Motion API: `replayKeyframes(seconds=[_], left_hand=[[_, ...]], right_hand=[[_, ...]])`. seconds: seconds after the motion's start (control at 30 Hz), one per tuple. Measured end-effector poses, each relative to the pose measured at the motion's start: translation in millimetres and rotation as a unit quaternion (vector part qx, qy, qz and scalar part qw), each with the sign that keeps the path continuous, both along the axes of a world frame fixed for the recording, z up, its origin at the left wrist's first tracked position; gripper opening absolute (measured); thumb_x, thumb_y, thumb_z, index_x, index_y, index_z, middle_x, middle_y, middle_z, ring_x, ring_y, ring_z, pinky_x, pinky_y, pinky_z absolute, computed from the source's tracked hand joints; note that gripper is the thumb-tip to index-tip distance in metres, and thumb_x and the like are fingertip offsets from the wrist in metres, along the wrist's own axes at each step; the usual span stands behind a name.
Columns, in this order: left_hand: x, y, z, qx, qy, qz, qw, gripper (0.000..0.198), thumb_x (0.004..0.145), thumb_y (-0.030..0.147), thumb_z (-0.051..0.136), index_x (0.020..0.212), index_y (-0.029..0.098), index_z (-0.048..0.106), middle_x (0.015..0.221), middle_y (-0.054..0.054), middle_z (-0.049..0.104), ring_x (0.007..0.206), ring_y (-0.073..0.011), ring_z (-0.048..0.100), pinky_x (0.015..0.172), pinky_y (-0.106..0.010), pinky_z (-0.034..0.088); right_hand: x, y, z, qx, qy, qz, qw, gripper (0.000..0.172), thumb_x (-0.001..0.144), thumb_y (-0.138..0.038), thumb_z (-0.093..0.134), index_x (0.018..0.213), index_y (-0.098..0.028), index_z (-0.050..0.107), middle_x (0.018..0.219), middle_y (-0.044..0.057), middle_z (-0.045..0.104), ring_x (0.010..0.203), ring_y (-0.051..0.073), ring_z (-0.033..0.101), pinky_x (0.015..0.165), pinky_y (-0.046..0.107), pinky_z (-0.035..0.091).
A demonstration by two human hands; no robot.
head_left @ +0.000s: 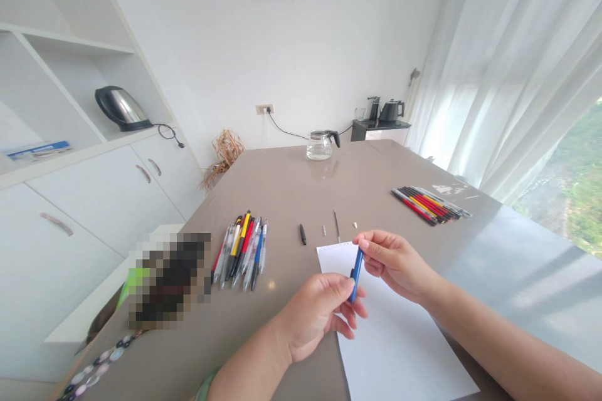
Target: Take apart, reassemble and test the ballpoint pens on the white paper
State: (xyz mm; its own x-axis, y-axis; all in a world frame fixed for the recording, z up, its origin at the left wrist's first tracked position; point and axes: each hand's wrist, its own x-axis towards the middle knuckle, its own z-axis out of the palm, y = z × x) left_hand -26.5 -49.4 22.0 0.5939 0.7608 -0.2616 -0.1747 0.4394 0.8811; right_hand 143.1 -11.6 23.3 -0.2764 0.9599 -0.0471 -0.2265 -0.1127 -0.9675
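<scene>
"Head camera, and both hands meet on a blue pen barrel (358, 266), held up over the sheet of paper (399, 344)! How's it gripped?"

"Right hand (392, 258) pinches the far end between thumb and fingertips. Left hand (324, 308) presses its thumb to the near part, the other fingers loosely spread beneath."

"Why a grip at each end?"

"Steadiness, most likely: one hand braces the other and the middle is left free."

"And where does it point?"

"Long axis runs away from the person, far end leaning slightly right, dark clip (352, 274) on the left side by that thumb. Which end is for writing? Cannot tell; fingers partly cover both."

"Now look past the paper's far edge!"

"Lovely row on the table (282, 185): a dark pen part (303, 234), what looks like a spring (323, 230), a thin refill (337, 224) pointing away too, and a small pale tip (355, 224). Spaced apart, presumably so nothing gets lost."

"Pens on both flanks as well!"

"Jumbled pile (241, 247) on the left, tidy row of pens (429, 205) on the right, side by side, perhaps to keep two lots distinct."
</scene>
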Motion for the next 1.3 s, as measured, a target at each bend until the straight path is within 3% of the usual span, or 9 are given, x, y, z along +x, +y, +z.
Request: replayKeyframes(seconds=[0.07, 0.2, 0.3, 0.4, 0.5, 0.67, 0.97, 1.3], left_hand=[[0, 0, -0.3, 0.006, 0.002, 0.025, 1.0, 0.029, 0.072, 0.04, 0.056, 0.075, 0.012, 0.059, 0.072, -0.005, 0.054, 0.054, -0.0081, 0.044, 0.049, -0.021, 0.035], [-1, 5, -3.3, 0.015, -0.03, 0.108, 0.994, 0.021, 0.071, 0.033, 0.059, 0.074, 0.012, 0.06, 0.054, 0.003, 0.039, 0.048, -0.0051, 0.033, 0.046, -0.019, 0.028], [-2, 8, -4.6, 0.024, -0.071, 0.164, 0.984, 0.019, 0.073, 0.033, 0.057, 0.076, 0.014, 0.058, 0.054, 0.004, 0.038, 0.049, -0.0052, 0.033, 0.047, -0.019, 0.028], [-2, 9, -4.4, 0.041, -0.071, 0.165, 0.983, 0.018, 0.073, 0.032, 0.057, 0.077, 0.015, 0.056, 0.056, 0.004, 0.041, 0.05, -0.0055, 0.037, 0.047, -0.019, 0.028], [-2, 8, -3.6, 0.056, -0.045, 0.178, 0.981, 0.018, 0.072, 0.031, 0.058, 0.08, 0.015, 0.056, 0.059, 0.003, 0.043, 0.051, -0.0052, 0.038, 0.048, -0.019, 0.03], [-4, 10, -3.5, 0.086, -0.045, 0.262, 0.96, 0.033, 0.077, 0.035, 0.052, 0.107, 0.02, 0.049, 0.07, 0.001, 0.048, 0.058, -0.0074, 0.044, 0.055, -0.021, 0.038], [-7, 17, -8.0, 0.107, -0.044, 0.329, 0.937, 0.024, 0.078, 0.036, 0.049, 0.085, 0.014, 0.055, 0.068, -0.002, 0.054, 0.06, -0.0098, 0.05, 0.061, -0.027, 0.045], [-9, 20, -9.2, 0.074, -0.044, 0.368, 0.926, 0.023, 0.075, 0.035, 0.053, 0.077, 0.013, 0.055, 0.071, -0.002, 0.054, 0.06, -0.0082, 0.05, 0.062, -0.025, 0.046]], right_hand=[[-3, -3, -0.4, -0.01, 0.005, 0.023, 1.0, 0.024, 0.068, -0.037, 0.061, 0.08, -0.017, 0.059, 0.056, -0.003, 0.044, 0.048, 0.006, 0.035, 0.046, 0.023, 0.027], [-12, -12, -0.9, -0.017, 0.023, 0.056, 0.998, 0.029, 0.074, -0.041, 0.053, 0.092, -0.019, 0.053, 0.062, -0.001, 0.05, 0.051, 0.009, 0.044, 0.047, 0.023, 0.034], [-18, -18, -2.4, -0.007, -0.016, 0.121, 0.993, 0.027, 0.075, -0.043, 0.05, 0.081, -0.017, 0.051, 0.064, 0.001, 0.052, 0.05, 0.008, 0.044, 0.046, 0.023, 0.037], [-21, -20, -4.4, 0.016, -0.063, 0.157, 0.985, 0.027, 0.072, -0.043, 0.054, 0.075, -0.016, 0.05, 0.065, 0.001, 0.054, 0.05, 0.008, 0.045, 0.046, 0.022, 0.038], [-21, -19, -5.2, 0.021, -0.09, 0.142, 0.986, 0.026, 0.073, -0.042, 0.052, 0.074, -0.016, 0.049, 0.064, 0.001, 0.053, 0.049, 0.007, 0.044, 0.046, 0.022, 0.039], [-14, -17, -6.3, 0.018, -0.147, 0.161, 0.976, 0.027, 0.077, -0.04, 0.048, 0.068, -0.015, 0.048, 0.063, 0.002, 0.054, 0.047, 0.007, 0.046, 0.046, 0.022, 0.039], [-13, -16, -7.4, 0.017, -0.163, 0.139, 0.977, 0.028, 0.077, -0.042, 0.045, 0.067, -0.016, 0.045, 0.062, 0.001, 0.053, 0.047, 0.008, 0.046, 0.046, 0.022, 0.041], [-15, -21, -7.8, 0.078, -0.349, 0.062, 0.932, 0.021, 0.08, -0.034, 0.04, 0.07, -0.017, 0.049, 0.06, -0.001, 0.053, 0.049, 0.009, 0.048, 0.047, 0.021, 0.037]])
